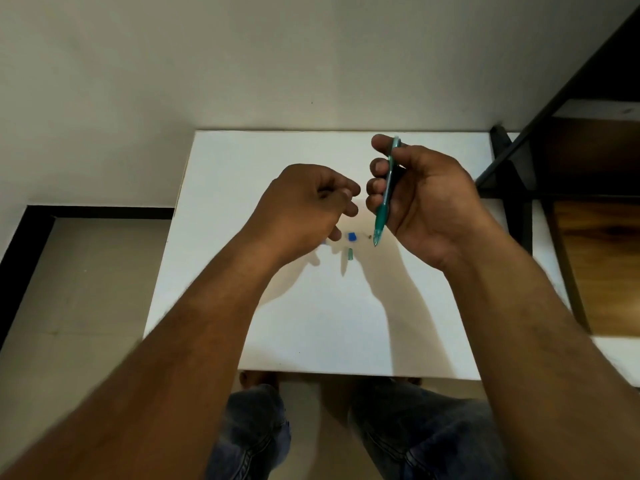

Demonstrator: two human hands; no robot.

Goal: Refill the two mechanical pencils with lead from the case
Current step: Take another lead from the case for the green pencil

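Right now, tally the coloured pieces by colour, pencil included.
Green: 2, the mechanical pencil in the right hand and a small cap on the table.
Blue: 1, a small piece on the table; a bluish bit under the left hand is too hidden to count.
Total: 3.

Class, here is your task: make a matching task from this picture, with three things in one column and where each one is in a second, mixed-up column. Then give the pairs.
Things:
1 green pencil
2 blue piece
3 small green piece

Places:
a lying on the table, nearer the person
b held in the right hand, tip down
c lying on the table, farther from the person

Pairs: 1-b, 2-c, 3-a
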